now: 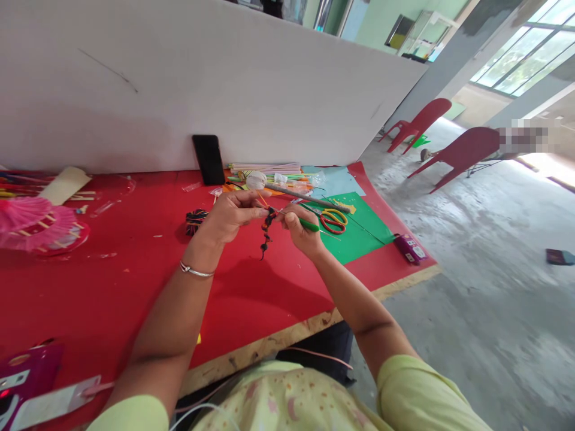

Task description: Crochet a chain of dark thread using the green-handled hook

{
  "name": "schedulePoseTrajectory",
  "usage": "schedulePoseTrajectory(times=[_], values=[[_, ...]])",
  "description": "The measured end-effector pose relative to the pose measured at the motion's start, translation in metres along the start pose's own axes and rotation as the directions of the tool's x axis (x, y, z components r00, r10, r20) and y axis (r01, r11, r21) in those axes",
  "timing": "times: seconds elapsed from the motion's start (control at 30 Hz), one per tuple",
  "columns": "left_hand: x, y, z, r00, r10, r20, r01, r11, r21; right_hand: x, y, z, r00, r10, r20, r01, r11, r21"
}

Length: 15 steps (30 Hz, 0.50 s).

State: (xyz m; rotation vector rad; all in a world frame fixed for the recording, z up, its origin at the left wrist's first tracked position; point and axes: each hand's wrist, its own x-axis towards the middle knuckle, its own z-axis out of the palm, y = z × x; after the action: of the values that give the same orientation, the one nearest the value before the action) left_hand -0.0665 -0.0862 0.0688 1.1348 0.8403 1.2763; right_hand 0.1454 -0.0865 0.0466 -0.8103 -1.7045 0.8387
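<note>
The dark, knotted yarn piece (pixel 268 226) hangs between the two hands, above the red-covered table (pixel 251 293), its thin end dangling free; the left hand (pixel 233 212) pinches its upper end and an orange strand between thumb and fingers, nearly closed; the right hand (pixel 303 226) is curled closed round a hook with a green handle (pixel 309 225), the tip of the hook reaching to the yarn piece.

Just beside the left wrist lies a ball of dark, multicoloured yarn (pixel 196 221); near the right hand, scissors with yellow and red handles (pixel 333 220) lie on a green sheet (pixel 362 230); beyond the hands are a white bundle (pixel 256 179), a grey rod (pixel 305 196) and pale sticks (pixel 265 168); a black phone (pixel 208 160) leans upright against the white board (pixel 179 78); a pink frilled item (pixel 38 224) sits well to the left; a purple device (pixel 409 249) rests near the right-hand table edge.
</note>
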Motion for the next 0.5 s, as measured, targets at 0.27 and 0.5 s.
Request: schedulePoseTrajectory(times=[0.27,0.5], values=[[-0.002,0.003,0.0042,0.997,0.07,-0.012,-0.068,0.988,0.139,-0.0014,-0.0012,0.0008,0.99,0.14,0.016,-0.14,0.987,0.079],[-0.0025,0.0009,0.005,0.996,0.09,-0.024,-0.084,0.98,0.181,-0.0019,-0.0013,0.0011,0.984,0.165,-0.064,-0.161,0.985,0.061]])
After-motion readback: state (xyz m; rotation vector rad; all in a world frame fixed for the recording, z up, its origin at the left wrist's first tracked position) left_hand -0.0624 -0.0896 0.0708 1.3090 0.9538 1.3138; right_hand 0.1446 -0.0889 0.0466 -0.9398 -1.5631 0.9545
